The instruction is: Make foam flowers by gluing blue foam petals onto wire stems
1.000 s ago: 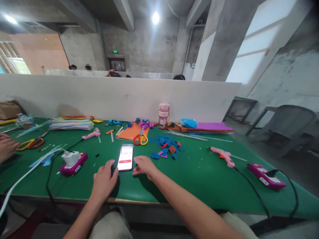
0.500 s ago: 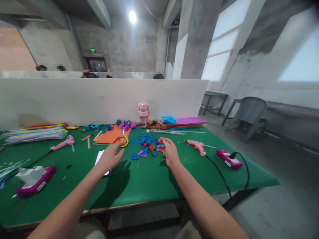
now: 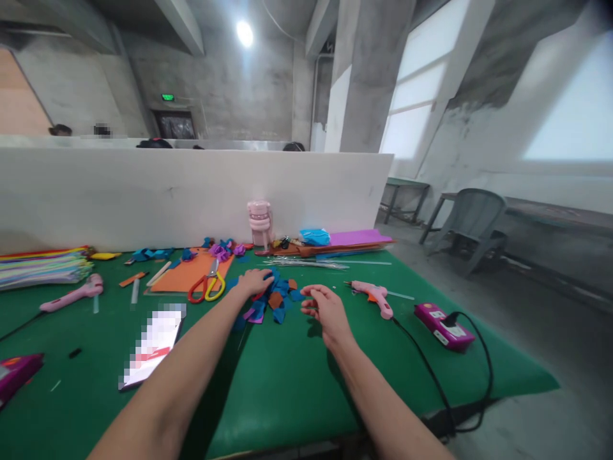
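My left hand (image 3: 253, 282) reaches forward and rests palm down on a pile of small blue, orange and purple foam pieces (image 3: 275, 300) on the green table (image 3: 287, 377); its fingers curl over the pieces. My right hand (image 3: 322, 309) hovers just right of the pile, fingers loosely spread and slightly bent, holding nothing. A phone (image 3: 153, 345) with a lit screen lies on the table to the left of my left forearm. Red and yellow scissors (image 3: 207, 287) lie on an orange foam sheet (image 3: 189, 273) behind the phone.
A pink glue gun (image 3: 373, 295) with a black cord runs to a magenta power strip (image 3: 443, 326) at right. Another glue gun (image 3: 71, 295), stacked coloured sheets (image 3: 41, 265), a pink bottle (image 3: 259, 223) and purple sheets (image 3: 357, 237) line the white partition (image 3: 143, 191). A grey chair (image 3: 472, 223) stands beyond the table.
Both hands left the phone and moved forward and right. The left hand has come down onto the foam pieces; the right hand has drawn back a little beside the pile.
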A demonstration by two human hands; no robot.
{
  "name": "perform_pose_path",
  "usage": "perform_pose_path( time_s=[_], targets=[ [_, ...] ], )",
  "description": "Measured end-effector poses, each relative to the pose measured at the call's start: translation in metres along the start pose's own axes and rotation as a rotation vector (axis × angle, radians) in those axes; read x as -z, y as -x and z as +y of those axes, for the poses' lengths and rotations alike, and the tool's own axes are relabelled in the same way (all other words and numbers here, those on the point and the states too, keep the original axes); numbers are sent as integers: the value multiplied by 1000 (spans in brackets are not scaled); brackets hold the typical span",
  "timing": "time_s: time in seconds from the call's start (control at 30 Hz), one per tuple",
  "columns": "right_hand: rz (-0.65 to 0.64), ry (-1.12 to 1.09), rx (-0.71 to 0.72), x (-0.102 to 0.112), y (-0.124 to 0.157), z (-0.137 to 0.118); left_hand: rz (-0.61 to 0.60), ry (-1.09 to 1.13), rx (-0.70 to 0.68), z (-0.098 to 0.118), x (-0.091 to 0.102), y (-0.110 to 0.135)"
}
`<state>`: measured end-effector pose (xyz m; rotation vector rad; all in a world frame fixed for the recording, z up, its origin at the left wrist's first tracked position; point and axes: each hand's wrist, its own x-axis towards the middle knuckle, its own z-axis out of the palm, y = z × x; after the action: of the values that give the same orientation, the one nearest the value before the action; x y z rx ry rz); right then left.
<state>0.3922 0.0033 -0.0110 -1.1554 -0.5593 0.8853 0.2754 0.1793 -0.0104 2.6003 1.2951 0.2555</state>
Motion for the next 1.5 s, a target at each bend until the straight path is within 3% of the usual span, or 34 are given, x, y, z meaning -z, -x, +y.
perform_pose_path(
  time_s=[0.1, 0.2, 0.3, 0.37, 0.47, 0.57, 0.7, 0.87, 1.23, 1.37, 1.5],
  targets=[
    [-25, 14, -13, 2, 4, 0, -46, -73, 40, 7, -9, 10],
    [-43, 16, -23, 3, 5, 2, -56, -116, 65, 17, -8, 38],
    [-31, 9, -35, 1, 9, 2, 58, -163, 58, 33, 3, 82],
    [-35, 3, -29, -2, 16, 1, 187, -246, -101, 44, 12, 116],
    [-71, 10, -5, -8, 28, -2, -5, -337, -207, 52, 24, 162],
    [-91, 24, -2, -16, 36, -1, -168, -376, -63, 47, 25, 186],
    [-127, 24, -17, -30, 40, 7, -151, -335, 105, 30, 16, 184],
    [-174, 34, -30, -41, 42, 14, -129, -295, 29, 19, 11, 168],
    [-197, 79, -34, -39, 41, 16, -141, -273, -25, 16, 19, 155],
    [-209, 89, -6, -39, 39, 16, -89, -282, -66, 9, 12, 150],
    [-219, 99, 20, -37, 40, 17, -129, -311, -89, -5, 4, 140]
  ],
)
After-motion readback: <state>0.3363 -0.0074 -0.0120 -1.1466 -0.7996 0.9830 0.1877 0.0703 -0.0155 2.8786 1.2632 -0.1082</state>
